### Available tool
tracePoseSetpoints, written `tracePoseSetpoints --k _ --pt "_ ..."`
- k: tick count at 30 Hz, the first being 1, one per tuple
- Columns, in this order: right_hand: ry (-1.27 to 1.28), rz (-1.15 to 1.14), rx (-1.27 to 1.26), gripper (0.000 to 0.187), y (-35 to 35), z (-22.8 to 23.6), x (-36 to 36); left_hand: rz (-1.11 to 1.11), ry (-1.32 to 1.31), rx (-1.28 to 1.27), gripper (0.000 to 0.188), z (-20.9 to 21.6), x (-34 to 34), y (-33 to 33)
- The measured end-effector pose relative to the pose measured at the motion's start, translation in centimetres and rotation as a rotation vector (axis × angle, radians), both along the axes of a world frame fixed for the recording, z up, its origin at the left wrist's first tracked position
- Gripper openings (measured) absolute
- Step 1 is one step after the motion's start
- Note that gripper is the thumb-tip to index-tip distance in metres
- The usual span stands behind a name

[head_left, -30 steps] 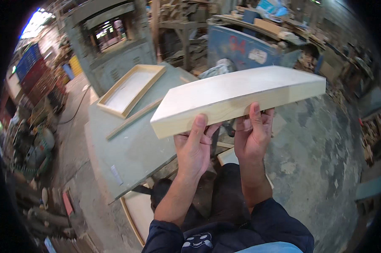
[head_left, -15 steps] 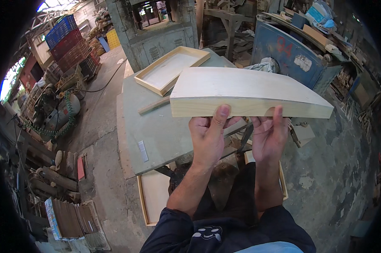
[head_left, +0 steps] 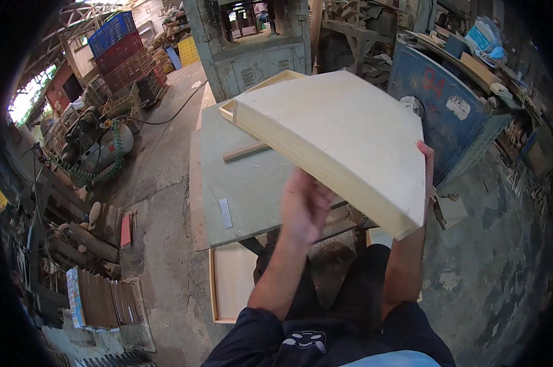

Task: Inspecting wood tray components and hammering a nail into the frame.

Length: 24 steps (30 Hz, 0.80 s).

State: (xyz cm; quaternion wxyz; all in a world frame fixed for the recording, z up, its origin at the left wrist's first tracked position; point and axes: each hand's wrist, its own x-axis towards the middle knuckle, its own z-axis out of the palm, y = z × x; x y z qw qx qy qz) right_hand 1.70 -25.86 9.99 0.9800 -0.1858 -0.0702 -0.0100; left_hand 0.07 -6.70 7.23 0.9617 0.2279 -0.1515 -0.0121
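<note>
A shallow wooden tray [head_left: 337,134], pale and turned so its flat bottom faces up, is held tilted over the workbench. My right hand [head_left: 427,158] grips its right side, fingertips showing at the edge and the rest hidden behind it. Just under the near side wall is my left hand [head_left: 305,208], its fingers bent and blurred; whether they press on the tray is unclear. Behind, a second wooden tray [head_left: 282,76] lies on the grey-green bench top [head_left: 252,202], mostly covered by the held one.
On the bench lie a wooden strip [head_left: 244,151] and a small pale label-like piece [head_left: 225,213]. Another tray [head_left: 233,281] stands low by my left leg. A blue metal cabinet [head_left: 441,110] is at right; an air compressor [head_left: 108,150] and stacked crates [head_left: 114,43] stand left.
The tray has swung round, its right end dropping nearer to me and its bottom turning into view. My right hand has moved from the near wall to the right side.
</note>
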Motion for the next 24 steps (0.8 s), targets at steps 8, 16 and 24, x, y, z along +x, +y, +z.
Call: tracePoseSetpoints --k 8,16,24 --pt "-0.009 0.213 -0.263 0.060 -2.6 -4.5 4.8 0.213 -0.264 0.134 0.034 2.2 -0.2 3.6" --pt "-0.403 0.302 0.411 0.076 3.0 -4.6 2.1 0.367 -0.287 0.161 0.035 2.2 -1.0 1.1" --pt "-0.389 0.229 0.567 0.052 6.2 -4.3 -0.5 0.576 -0.335 0.415 0.031 0.8 -1.4 -2.7"
